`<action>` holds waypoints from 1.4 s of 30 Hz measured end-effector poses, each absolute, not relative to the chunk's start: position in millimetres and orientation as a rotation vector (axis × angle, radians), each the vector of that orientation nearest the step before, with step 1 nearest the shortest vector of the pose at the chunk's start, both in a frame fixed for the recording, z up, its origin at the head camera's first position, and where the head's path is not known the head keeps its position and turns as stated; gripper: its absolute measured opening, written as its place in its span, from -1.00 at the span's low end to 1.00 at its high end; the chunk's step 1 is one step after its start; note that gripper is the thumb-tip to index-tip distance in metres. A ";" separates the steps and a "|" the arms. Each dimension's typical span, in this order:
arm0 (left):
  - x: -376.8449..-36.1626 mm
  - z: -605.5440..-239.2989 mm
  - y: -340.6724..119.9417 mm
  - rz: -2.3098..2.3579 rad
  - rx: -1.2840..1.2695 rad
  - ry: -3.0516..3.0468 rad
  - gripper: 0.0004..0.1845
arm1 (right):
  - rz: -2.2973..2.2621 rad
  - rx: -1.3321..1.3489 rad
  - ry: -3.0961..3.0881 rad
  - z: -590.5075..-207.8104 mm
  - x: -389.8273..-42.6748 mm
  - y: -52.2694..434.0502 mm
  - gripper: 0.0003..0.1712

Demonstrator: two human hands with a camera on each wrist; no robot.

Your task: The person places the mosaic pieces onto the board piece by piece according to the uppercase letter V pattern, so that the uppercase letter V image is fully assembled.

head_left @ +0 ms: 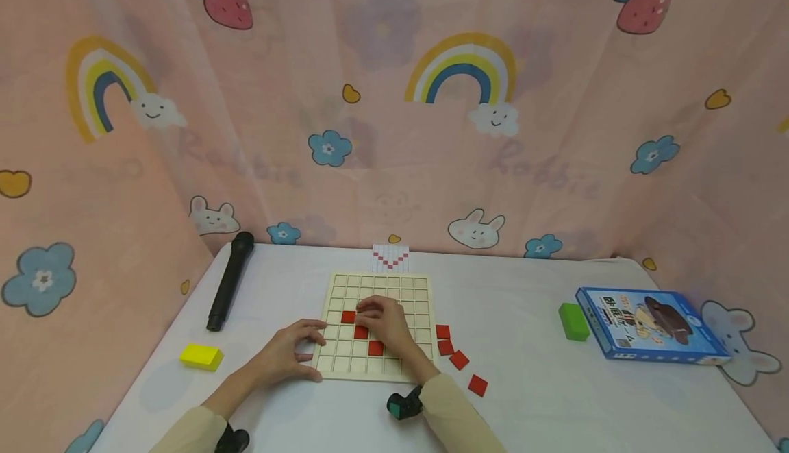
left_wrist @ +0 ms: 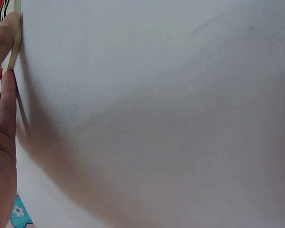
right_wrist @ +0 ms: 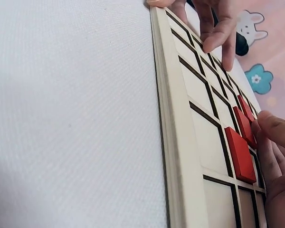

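Tiles (head_left: 360, 332) look light, stiff (pinch the thin edges); right hand (head_left: 383, 321) presses one flat, left hand (head_left: 290, 353) spread steadying board (head_left: 401, 287).

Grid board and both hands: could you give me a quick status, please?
Left hand steadies grid board edge. Right hand rests on board among red tiles. Spare tiles lie right; nothing blocking.

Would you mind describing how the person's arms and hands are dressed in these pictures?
Both hands, left hand and right hand, are bare, with no gloves. Each arm wears a long beige sleeve. A small black camera unit with a teal lens is strapped at the right wrist; another black unit sits at the left.
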State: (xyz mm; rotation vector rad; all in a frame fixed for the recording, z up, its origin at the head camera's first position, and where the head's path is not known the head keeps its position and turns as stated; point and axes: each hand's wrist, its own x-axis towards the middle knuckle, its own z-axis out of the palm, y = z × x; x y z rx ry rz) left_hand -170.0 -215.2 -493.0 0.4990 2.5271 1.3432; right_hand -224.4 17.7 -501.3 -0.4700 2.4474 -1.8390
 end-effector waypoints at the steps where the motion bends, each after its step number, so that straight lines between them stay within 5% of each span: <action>1: -169.9 -493.4 -215.0 1.343 0.503 2.526 -0.47 | -1.834 -0.472 2.441 -501.3 -224.0 17.8 -0.76; 15: -169.1 -490.9 -209.9 1.354 0.488 2.537 -0.48 | -1.923 -0.521 2.241 -489.8 -217.4 53.0 -0.67; 42: -168.8 -491.3 -213.4 1.317 0.482 2.564 -0.49 | -1.800 0.008 2.435 -483.0 -139.2 174.7 -0.70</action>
